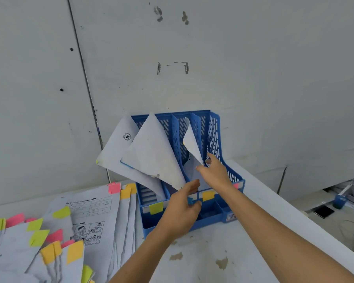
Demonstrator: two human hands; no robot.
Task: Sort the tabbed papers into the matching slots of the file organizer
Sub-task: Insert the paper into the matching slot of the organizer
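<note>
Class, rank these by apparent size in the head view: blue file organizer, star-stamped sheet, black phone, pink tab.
1. blue file organizer
2. star-stamped sheet
3. black phone and pink tab look alike; the phone lies farther away, so unranked.

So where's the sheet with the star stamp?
Head view, left of centre: the star sheet leans out of the blue organizer at its leftmost slot, just behind another white sheet, above the tabbed pile.
</note>
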